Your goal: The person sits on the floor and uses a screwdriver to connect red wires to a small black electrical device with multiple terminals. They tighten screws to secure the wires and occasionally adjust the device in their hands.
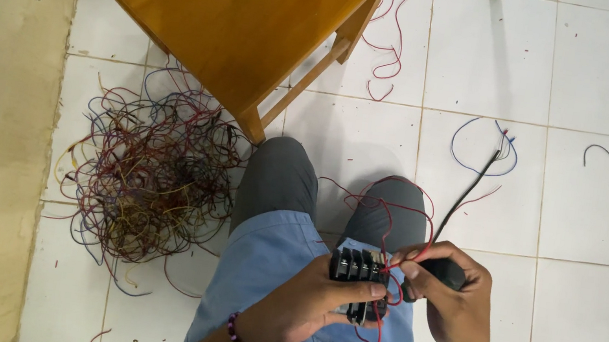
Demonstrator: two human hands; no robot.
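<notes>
hands, black terminal block, red wire

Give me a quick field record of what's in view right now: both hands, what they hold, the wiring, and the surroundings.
left hand: the left hand grips a black terminal block over the lap
right hand: the right hand holds a black-handled tool and pinches a red wire at the block
wire path: loops from the block up over the knees
wire pile: tangled wires on the white tiled floor, to the person's left
furniture: wooden chair ahead
loose pieces: blue wire loop, a short dark wire scrap
</notes>
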